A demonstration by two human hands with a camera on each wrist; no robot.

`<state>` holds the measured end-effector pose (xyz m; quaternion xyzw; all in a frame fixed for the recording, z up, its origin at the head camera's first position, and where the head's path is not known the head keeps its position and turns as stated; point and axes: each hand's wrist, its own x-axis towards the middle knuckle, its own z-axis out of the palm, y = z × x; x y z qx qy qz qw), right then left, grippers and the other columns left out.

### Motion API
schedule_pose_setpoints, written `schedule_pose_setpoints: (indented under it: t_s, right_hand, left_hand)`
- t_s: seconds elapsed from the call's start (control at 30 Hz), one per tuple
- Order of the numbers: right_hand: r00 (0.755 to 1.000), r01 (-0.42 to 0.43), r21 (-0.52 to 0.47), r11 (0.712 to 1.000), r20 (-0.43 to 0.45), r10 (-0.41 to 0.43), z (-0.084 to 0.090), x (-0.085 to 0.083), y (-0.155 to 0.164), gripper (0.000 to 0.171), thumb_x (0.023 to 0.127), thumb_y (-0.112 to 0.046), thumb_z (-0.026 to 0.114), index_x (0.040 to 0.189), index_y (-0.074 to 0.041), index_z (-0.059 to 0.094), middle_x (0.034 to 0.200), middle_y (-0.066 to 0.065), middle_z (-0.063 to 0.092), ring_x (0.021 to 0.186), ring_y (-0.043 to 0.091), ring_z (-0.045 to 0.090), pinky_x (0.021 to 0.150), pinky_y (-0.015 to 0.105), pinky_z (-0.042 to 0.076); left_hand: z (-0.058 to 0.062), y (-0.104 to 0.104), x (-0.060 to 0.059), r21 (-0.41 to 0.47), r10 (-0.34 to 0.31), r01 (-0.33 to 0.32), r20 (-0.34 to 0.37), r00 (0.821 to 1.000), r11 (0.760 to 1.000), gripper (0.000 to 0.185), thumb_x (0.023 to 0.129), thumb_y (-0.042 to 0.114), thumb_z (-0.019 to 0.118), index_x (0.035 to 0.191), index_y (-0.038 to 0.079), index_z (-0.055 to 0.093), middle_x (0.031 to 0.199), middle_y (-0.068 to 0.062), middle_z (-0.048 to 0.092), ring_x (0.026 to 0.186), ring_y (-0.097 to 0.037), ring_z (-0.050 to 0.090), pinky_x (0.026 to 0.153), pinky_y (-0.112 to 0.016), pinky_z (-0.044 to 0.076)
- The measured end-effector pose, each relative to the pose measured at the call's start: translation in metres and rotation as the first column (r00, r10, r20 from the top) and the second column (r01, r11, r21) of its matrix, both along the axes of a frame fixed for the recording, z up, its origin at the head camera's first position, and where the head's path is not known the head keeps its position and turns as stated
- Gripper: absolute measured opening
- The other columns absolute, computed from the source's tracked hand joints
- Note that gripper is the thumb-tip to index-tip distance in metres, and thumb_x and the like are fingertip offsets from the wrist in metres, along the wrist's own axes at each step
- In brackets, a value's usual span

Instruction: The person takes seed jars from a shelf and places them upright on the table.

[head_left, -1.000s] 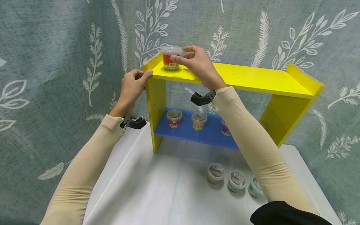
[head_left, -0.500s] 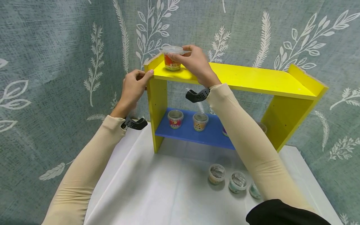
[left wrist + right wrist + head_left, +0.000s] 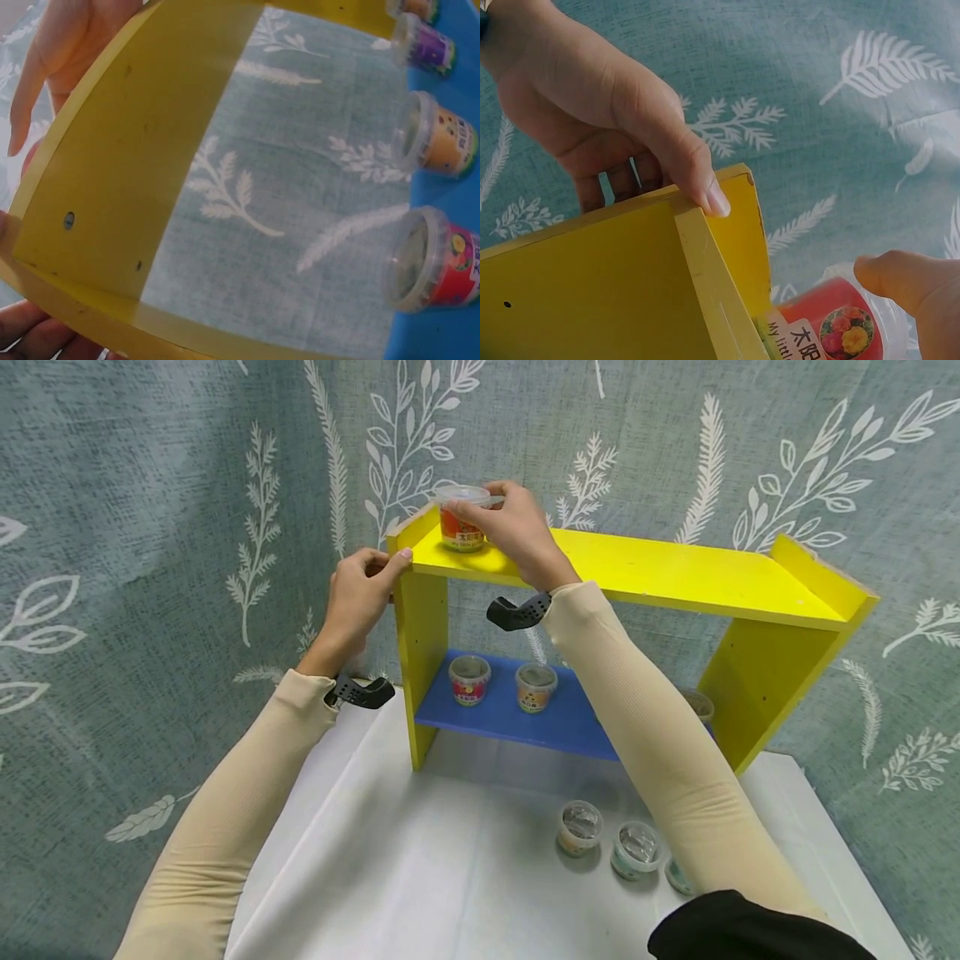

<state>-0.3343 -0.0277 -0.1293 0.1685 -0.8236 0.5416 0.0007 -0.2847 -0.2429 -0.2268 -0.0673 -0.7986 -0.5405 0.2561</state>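
A clear plastic cup with a red flower-picture label [image 3: 461, 532] stands on the yellow top board of a shelf unit [image 3: 660, 564], at its left end. My right hand [image 3: 525, 539] pinches this cup from the right, thumb in front near the rim; its other fingers are mostly hidden behind. At the unit's upper left corner, my left hand [image 3: 360, 597] grips the side panel. In the right wrist view, the left thumb presses the panel's edge beside the red-labelled cup [image 3: 847, 322]. The left wrist view shows the left fingertips [image 3: 45, 337] under the yellow board.
On the blue lower board [image 3: 495, 722] sit a red-labelled cup [image 3: 469, 681], an orange-labelled cup [image 3: 536, 689] and others, including a purple-labelled cup [image 3: 433, 49]. Lidded cups [image 3: 580, 827] stand on the white table [image 3: 420, 868], one partly behind the right sleeve [image 3: 637, 718].
The cup on the top board has turned, its printed text shifting right. My right thumb has moved up toward its rim, and the right wrist slightly left. The left hand keeps its hold.
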Motion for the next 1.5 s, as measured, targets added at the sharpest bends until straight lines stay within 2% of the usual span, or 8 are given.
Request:
schedule_pose_setpoints:
  t_s: [0.4,0.67,0.83,0.97,1.07,1.27,1.5]
  right_hand:
    - [1.000,-0.002,-0.047,0.999,0.024,0.003,0.002,-0.001,0.004,0.081,0.087,-0.047,0.081,0.153,-0.018,0.043,0.144,0.000,0.050,0.122,0.015,0.054,0.099,0.029,0.049]
    - [0.999,-0.037,-0.081,0.996,0.023,0.039,0.002,0.000,0.008,0.082,0.087,-0.044,0.082,0.154,-0.016,0.045,0.146,0.001,0.050,0.125,0.014,0.054,0.103,0.029,0.047]
    - [0.999,-0.051,-0.107,0.993,0.009,0.052,0.000,0.002,0.011,0.078,0.087,-0.043,0.082,0.151,-0.015,0.048,0.147,0.001,0.049,0.127,0.014,0.053,0.105,0.029,0.046]
    - [0.998,-0.060,-0.101,0.993,-0.011,0.059,-0.001,0.005,0.015,0.074,0.088,-0.043,0.081,0.149,-0.016,0.050,0.149,0.001,0.047,0.128,0.016,0.053,0.104,0.030,0.048]
    - [0.997,-0.073,-0.102,0.992,-0.032,0.070,-0.001,0.008,0.018,0.073,0.089,-0.043,0.081,0.149,-0.017,0.050,0.146,0.003,0.049,0.125,0.017,0.055,0.102,0.031,0.050]
    - [0.987,-0.144,-0.135,0.980,-0.086,0.133,-0.003,0.017,0.025,0.065,0.093,-0.037,0.077,0.147,-0.013,0.049,0.134,0.007,0.054,0.119,0.021,0.059,0.101,0.030,0.051]
    - [0.982,-0.167,-0.142,0.976,-0.115,0.152,-0.003,0.027,0.032,0.061,0.094,-0.036,0.076,0.145,-0.013,0.051,0.134,0.007,0.054,0.119,0.022,0.058,0.100,0.032,0.051]
  left_hand:
    - [-0.001,0.004,-0.001,0.004,-0.003,0.003,0.009,1.000,1.000,0.058,0.099,0.054,0.062,0.124,0.002,0.063,0.113,-0.011,0.065,0.094,-0.020,0.062,0.086,-0.033,0.054]
    - [0.000,0.004,-0.001,0.006,-0.010,0.010,0.008,1.000,1.000,0.058,0.100,0.053,0.062,0.124,0.001,0.063,0.114,-0.012,0.065,0.096,-0.020,0.063,0.094,-0.046,0.054]
    - [0.000,0.005,0.000,0.006,-0.007,0.007,0.009,1.000,1.000,0.057,0.100,0.053,0.062,0.124,0.001,0.063,0.115,-0.012,0.065,0.097,-0.021,0.063,0.094,-0.044,0.054]
    - [0.000,0.004,0.000,0.004,-0.009,0.009,0.011,1.000,1.000,0.057,0.099,0.054,0.062,0.124,0.002,0.064,0.115,-0.011,0.065,0.097,-0.021,0.063,0.090,-0.037,0.055]
    - [0.000,0.003,0.000,0.005,-0.011,0.011,0.014,1.000,1.000,0.057,0.099,0.054,0.062,0.124,0.003,0.064,0.114,-0.010,0.064,0.097,-0.020,0.062,0.087,-0.034,0.055]
    - [0.000,0.002,0.001,0.005,-0.014,0.014,0.016,1.000,1.000,0.058,0.099,0.055,0.062,0.124,0.003,0.064,0.113,-0.009,0.064,0.096,-0.020,0.061,0.087,-0.035,0.054]
    - [0.000,0.000,0.002,0.007,-0.005,0.005,0.015,1.000,1.000,0.058,0.099,0.055,0.062,0.124,0.003,0.064,0.113,-0.010,0.064,0.096,-0.020,0.062,0.085,-0.032,0.054]
